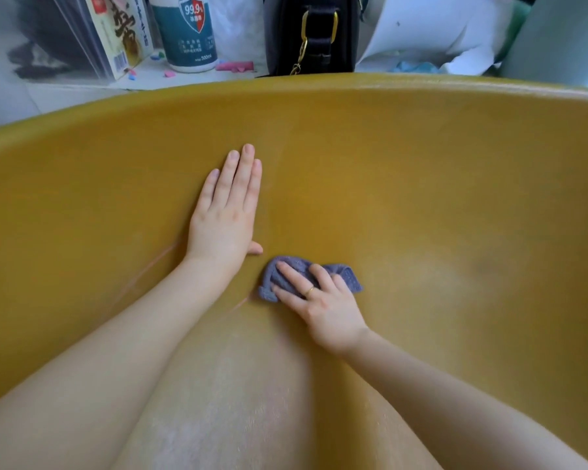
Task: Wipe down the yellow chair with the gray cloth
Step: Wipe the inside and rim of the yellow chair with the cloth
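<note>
The yellow chair point(421, 171) fills most of the view, its curved inner surface open toward the camera and its rim running across the upper part. The gray cloth point(306, 271) lies crumpled on this surface, near the middle of the chair and well below the rim.

The right hand point(323, 300) rests on top of the cloth. Its fingers point(287, 274) are bent over the folds and grasp the cloth while pressing it against the chair. A thin ring point(309, 291) sits on 1 finger of this hand.

The left hand point(226, 215) lies flat on the chair, just beside the cloth and a little closer to the rim. Its 4 fingers are straight, held together and released, grasping nothing; they point toward the rim. The thumb sticks out to the side, near the cloth but not touching it.

Behind the rim of the chair several things stand on a pale surface: a white and teal bottle point(189, 32) marked 99.9% and 500ml, a book point(116, 35) leaning beside the bottle, a black bag point(314, 32) with a gold buckle and chain, and small pink and blue scraps point(235, 66) near the bottle.
</note>
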{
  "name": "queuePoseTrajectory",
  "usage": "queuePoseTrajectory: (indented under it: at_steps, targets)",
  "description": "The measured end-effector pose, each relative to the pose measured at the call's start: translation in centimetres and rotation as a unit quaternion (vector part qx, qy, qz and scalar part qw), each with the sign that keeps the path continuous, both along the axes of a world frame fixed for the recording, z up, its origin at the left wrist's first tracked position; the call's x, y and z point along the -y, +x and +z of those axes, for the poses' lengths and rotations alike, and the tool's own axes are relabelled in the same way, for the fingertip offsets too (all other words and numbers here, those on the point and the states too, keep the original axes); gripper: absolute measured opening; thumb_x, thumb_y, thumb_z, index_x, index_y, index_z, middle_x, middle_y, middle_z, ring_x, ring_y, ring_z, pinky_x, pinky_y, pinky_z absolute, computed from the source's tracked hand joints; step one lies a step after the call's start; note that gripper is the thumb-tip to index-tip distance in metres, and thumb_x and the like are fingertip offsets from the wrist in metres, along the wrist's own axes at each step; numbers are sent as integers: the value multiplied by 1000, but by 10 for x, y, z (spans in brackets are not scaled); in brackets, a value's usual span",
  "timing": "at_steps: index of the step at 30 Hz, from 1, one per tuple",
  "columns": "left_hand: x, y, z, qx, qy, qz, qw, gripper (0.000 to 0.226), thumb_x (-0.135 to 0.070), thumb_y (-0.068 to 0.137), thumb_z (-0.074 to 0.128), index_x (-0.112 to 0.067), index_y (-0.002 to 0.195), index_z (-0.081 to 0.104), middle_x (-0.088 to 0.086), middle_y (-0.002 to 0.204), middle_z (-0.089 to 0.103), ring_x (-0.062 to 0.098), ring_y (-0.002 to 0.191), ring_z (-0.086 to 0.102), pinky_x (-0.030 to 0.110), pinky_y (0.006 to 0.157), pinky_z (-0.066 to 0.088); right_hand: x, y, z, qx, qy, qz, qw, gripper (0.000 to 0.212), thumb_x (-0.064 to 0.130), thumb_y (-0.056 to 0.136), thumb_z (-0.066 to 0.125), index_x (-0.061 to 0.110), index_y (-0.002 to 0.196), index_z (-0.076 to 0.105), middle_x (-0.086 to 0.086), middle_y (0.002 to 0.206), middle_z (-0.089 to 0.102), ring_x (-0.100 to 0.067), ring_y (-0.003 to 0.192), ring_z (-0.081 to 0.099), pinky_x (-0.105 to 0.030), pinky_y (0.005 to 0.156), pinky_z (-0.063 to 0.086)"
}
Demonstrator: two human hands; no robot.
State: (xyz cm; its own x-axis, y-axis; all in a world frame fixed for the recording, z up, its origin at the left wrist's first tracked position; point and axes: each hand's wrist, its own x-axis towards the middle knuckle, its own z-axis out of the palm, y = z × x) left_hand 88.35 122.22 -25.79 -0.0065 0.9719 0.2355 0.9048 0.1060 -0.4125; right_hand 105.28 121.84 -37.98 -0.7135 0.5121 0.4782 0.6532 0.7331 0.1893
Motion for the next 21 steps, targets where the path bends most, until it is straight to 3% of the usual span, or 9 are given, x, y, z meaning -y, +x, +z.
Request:
queuePoseTrajectory:
  at_steps: [3,6,8,10,11,13,15,18,21]
  targets:
    - [10,1,6,40,10,-28,999,119,-41,72,74,-3,148,-10,12,157,-13,27,145,-5,36,117,1,-25,0,38,-18,34,-38,999,48,20,75,38,30,112,66,1,131,57,-30,97,48,-33,68,26]
    - [29,-8,2,50,56,-65,995,114,-26,52,88,2,144,26,18,153,23,32,139,29,41,112,24,-56,-5,79,-93,90,-110,985,48,14,75,39,29,111,66,1,131,57,-31,100,49,-35,71,29]
    - [44,-17,-13,52,46,-83,994,116,-28,36,93,7,134,42,22,144,40,35,129,45,45,104,37,-62,-12,83,-122,101,-125,979,52,8,74,37,28,113,65,0,132,56,-32,103,43,-34,74,36]
    - [62,-19,-24,42,-23,-76,996,121,-39,24,93,10,126,51,23,138,47,34,124,51,45,99,42,-56,-18,68,-154,79,-118,978,56,6,71,34,27,113,66,-1,132,56,-31,103,37,-33,74,43]
    - [71,-16,-27,33,-85,-63,994,125,-47,28,91,9,130,48,22,143,41,32,129,46,42,104,39,-48,-19,54,-156,57,-103,981,55,7,70,35,26,112,67,-1,131,56,-30,102,37,-34,73,44]
    - [89,-10,-34,38,-206,-43,977,127,-62,56,76,4,146,16,17,157,5,25,145,13,33,116,13,-18,-17,20,-120,3,-56,991,51,11,72,36,25,109,69,-2,130,58,-30,100,40,-34,68,46]
    - [102,-7,-40,75,-282,-11,956,124,-67,68,62,-3,148,-7,12,155,-20,21,145,-9,31,117,-3,22,-14,-9,-97,-70,-25,993,51,14,72,35,25,108,69,-1,128,59,-30,96,46,-33,63,45]
    - [113,-8,-50,61,-275,-4,960,127,-67,67,62,-3,147,-13,13,153,-27,22,145,-14,33,117,-4,69,-8,-28,-97,-170,14,981,53,12,70,32,24,105,71,-3,124,62,-30,86,53,-33,59,44]
    - [112,-5,-54,33,-278,1,960,128,-66,67,63,0,146,-14,16,152,-26,25,145,-13,34,117,-4,69,2,-19,-31,-167,80,982,53,13,70,32,26,103,71,-2,122,63,-28,87,57,-32,64,43]
